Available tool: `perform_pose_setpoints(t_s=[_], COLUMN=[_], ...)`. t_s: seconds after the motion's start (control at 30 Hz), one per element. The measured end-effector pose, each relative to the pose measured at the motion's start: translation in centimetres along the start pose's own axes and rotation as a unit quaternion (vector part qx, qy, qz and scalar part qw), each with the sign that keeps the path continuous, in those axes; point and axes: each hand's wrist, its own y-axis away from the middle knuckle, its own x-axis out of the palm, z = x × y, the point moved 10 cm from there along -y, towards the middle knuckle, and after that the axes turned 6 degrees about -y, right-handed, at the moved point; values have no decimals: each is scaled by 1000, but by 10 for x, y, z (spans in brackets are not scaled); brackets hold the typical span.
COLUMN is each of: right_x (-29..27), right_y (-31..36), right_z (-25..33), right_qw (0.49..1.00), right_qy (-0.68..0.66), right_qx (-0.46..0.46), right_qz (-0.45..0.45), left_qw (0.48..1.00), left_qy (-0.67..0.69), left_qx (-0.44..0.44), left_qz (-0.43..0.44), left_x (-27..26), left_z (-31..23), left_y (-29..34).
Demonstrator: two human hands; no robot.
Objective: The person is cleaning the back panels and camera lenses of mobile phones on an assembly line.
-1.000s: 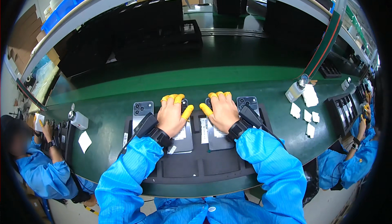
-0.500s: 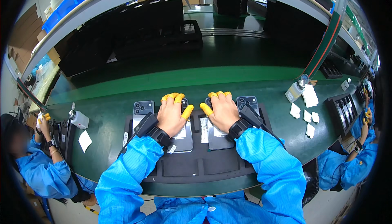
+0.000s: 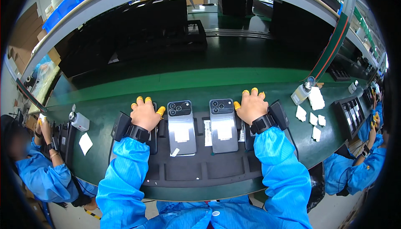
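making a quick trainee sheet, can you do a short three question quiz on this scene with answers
1. True or false: the right hand is holding a bottle.
2. What colour are the finger cots?
a) blue
b) yellow
c) white
3. On the two middle phones, do the cameras sit at the near or the far end?

Key
1. False; it lies over the outer right phone.
2. b
3. The far end.
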Motion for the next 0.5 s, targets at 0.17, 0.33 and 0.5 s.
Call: perform_pose_setpoints(t_s=[0.17,0.33,0.5], right_x=[1,3,-18], right_y=[-3,-7,-8], right_z=[5,6,-2], right_qw=[1000,999,993], right_qy=[16,28,-14], right_qx=[-25,-36,-48], right_qz=[7,-16,-110], left_qw=[999,999,999], left_qy=[-10,3,11], left_qx=[18,12,-2], left_qz=[-27,-46,-39], left_x=[2,-9,-7], left_z=[-1,-2,-5], left_y=[-4,-6,-2])
